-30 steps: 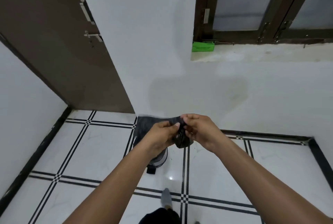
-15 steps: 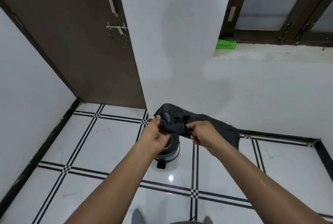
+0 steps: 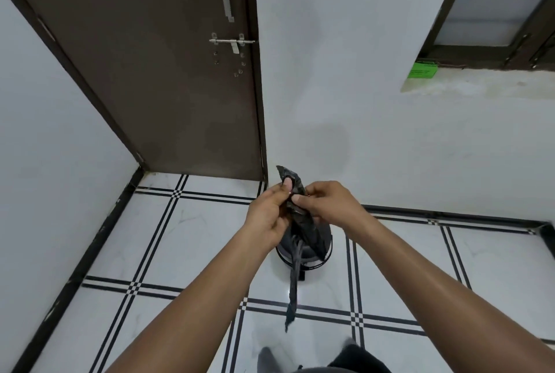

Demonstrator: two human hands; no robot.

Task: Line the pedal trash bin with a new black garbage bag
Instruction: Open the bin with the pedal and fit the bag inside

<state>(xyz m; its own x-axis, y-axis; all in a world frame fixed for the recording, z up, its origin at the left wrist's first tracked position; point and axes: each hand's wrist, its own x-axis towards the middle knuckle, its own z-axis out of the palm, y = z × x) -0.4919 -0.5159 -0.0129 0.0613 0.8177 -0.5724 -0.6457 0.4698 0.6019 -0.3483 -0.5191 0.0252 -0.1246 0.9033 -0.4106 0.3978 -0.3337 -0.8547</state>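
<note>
A black garbage bag (image 3: 303, 219) hangs crumpled between both hands, with a thin strand of it trailing down toward the floor. My left hand (image 3: 267, 213) pinches its upper edge with the thumb on top. My right hand (image 3: 326, 203) grips the bag just to the right, fingers closed on the plastic. Directly below and behind the hands stands the dark round pedal trash bin (image 3: 326, 245) on the tiled floor, mostly hidden by the bag and hands; its pedal pokes out at the front.
A brown door (image 3: 168, 72) with a latch stands at the left, next to a white wall. A window ledge with a green box (image 3: 422, 69) is at the upper right. White tiles with black lines cover the floor; my socked foot (image 3: 267, 357) shows at the bottom.
The bag was spread wide between my hands; now it is gathered narrow and hangs downward with a strand dangling. The view has shifted, with the door nearer the centre.
</note>
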